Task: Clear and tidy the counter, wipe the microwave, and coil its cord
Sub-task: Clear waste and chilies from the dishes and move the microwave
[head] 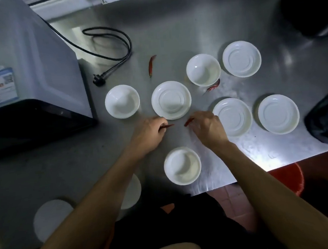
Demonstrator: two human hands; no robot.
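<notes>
Two dried red chillies are being lifted off the steel tabletop [172,35] near the middle of its front edge. The left hand [150,133] has its grip curled round one chilli [168,126], whose tip pokes out past the fingers. The right hand [206,127] pinches the other chilli [188,121] between thumb and fingertips. Both sit just in front of a white saucer [171,100].

Dried chillies are brittle, so a hard pinch could snap them and scatter seeds and flakes, leaving more to wipe up. The hands are hemmed in by crockery: a small bowl [182,166] lies between the forearms at the front edge, and a careless wrist could nudge it over the lip. A second saucer [233,117] touches the side of the right hand and could be knocked as that hand pulls back.

Two more chillies lie loose, one [151,65] toward the back and one [213,86] beside another bowl [203,70]; the second is easy to miss against the glare.

Toward the left edge, the cord [113,43] lies uncoiled with its plug [99,80] beside the microwave [27,66]. Dragging crockery across it could snag the loop.
</notes>
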